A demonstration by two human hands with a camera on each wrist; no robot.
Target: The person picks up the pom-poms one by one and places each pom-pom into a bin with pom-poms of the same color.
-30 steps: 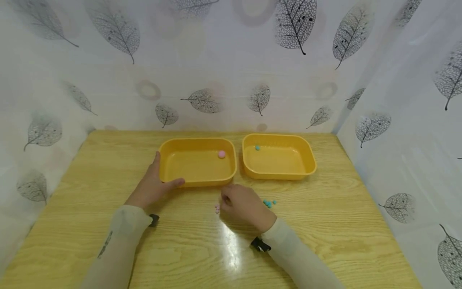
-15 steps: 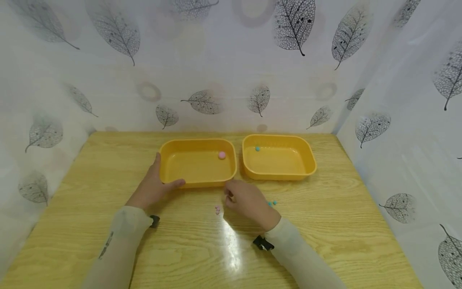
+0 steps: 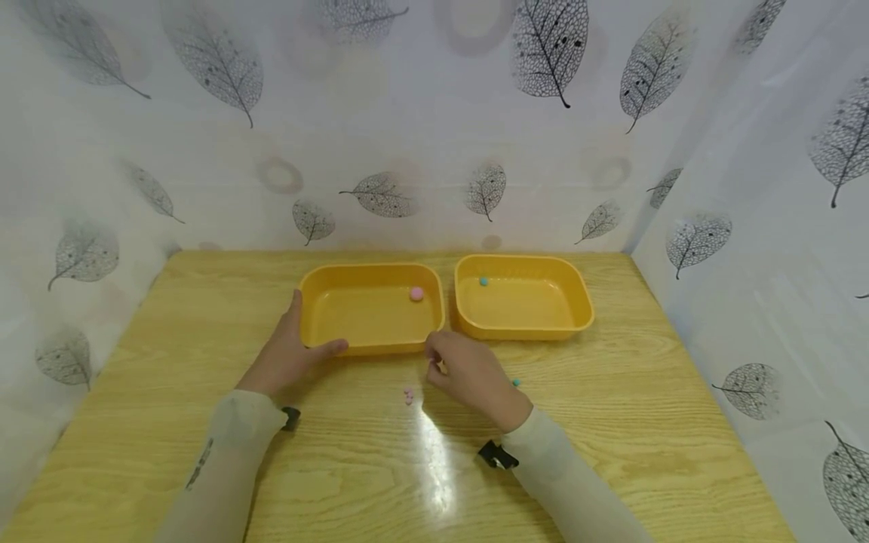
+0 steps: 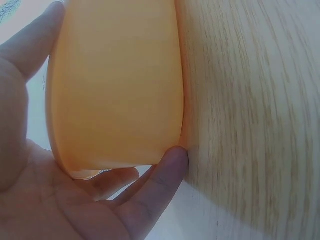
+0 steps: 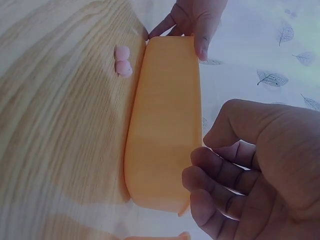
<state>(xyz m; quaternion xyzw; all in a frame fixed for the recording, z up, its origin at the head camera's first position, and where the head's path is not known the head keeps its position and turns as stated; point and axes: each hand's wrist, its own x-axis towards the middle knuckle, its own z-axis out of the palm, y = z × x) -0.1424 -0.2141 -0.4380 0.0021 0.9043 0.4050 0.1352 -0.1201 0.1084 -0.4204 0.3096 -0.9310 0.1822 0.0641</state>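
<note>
"Lying nearest, at the bottom of the frame, are my pale sleeves [image 3: 220,452], with a black clip [image 3: 498,455] at each wrist."

"And past the cuffs?"

"On the wood-grain table [image 3: 339,467], some small pink beads [image 3: 409,396] sit clustered just below and left of centre, apart from my hands. A teal bead [image 3: 517,382] shows to their right, just beside my right wrist."

"How is your grip?"

"Right of centre, my right hand [image 3: 475,377] is curled, thumb near the index finger, at the lower right corner of the left tray [image 3: 394,350]. I cannot tell whether anything is pinched between the tips. My left hand [image 3: 285,351], left of centre, grips that yellow tray, thumb on its near side, fingers around its left end."

"Farther up?"

"A larger pink ball [image 3: 417,293] sits inside it, at the upper right. The right tray [image 3: 523,332], also yellow, stands just beside, with a teal ball [image 3: 483,281] at its upper left. Behind, a leaf-printed curtain [image 3: 421,136] fills the upper frame."
</note>
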